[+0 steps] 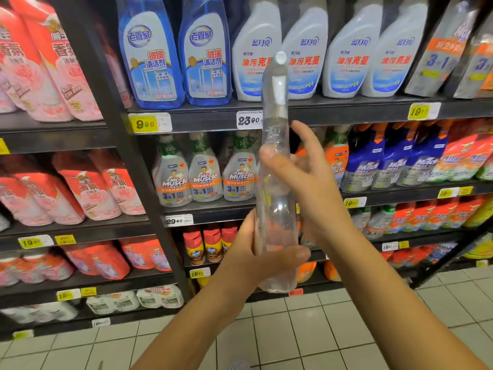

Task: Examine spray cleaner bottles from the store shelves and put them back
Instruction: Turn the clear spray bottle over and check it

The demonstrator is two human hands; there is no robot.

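I hold a pale, plastic-wrapped spray cleaner bottle (274, 166) upright in front of the shelves, seen edge-on with its white nozzle at the top. My left hand (256, 252) grips its lower body, thumb across the front near the base. My right hand (301, 177) holds the middle from the right side, thumb on the front and one finger raised beside the neck.
Dark shelving (293, 112) holds blue glass cleaner bottles (176, 57), white degreaser bottles (346, 57), Mr Muscle sprays (205, 174), red-capped cans (210, 244) and pink refill packs (88, 190). Price tags line the shelf edges. Pale floor tiles (293, 335) lie below.
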